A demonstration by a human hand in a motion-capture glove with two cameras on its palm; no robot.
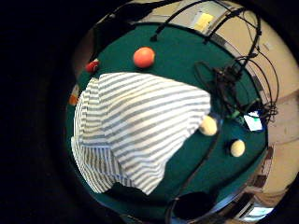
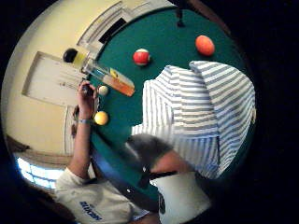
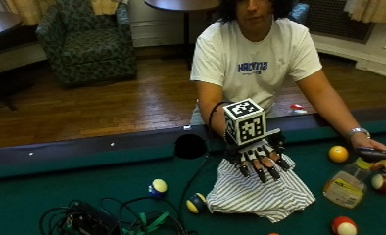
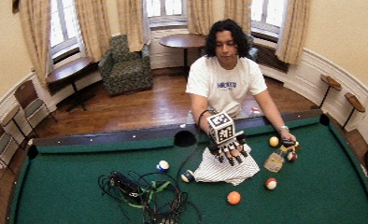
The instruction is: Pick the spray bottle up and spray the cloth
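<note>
Our gloved hand (image 3: 258, 159) hovers centre frame, fingers straight, holding nothing, over the cloth (image 3: 258, 193). Lower right, the bottle (image 3: 347, 183) stands upright under the bare hand (image 3: 369, 152), which is nearer. Only the thumb-side view shows its long body (image 2: 110, 77), upper left.

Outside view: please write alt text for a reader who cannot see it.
A gloved right hand hovers, fingers straight, over a striped cloth on a green pool table. The bare hand holds a spray bottle among billiard balls.
</note>
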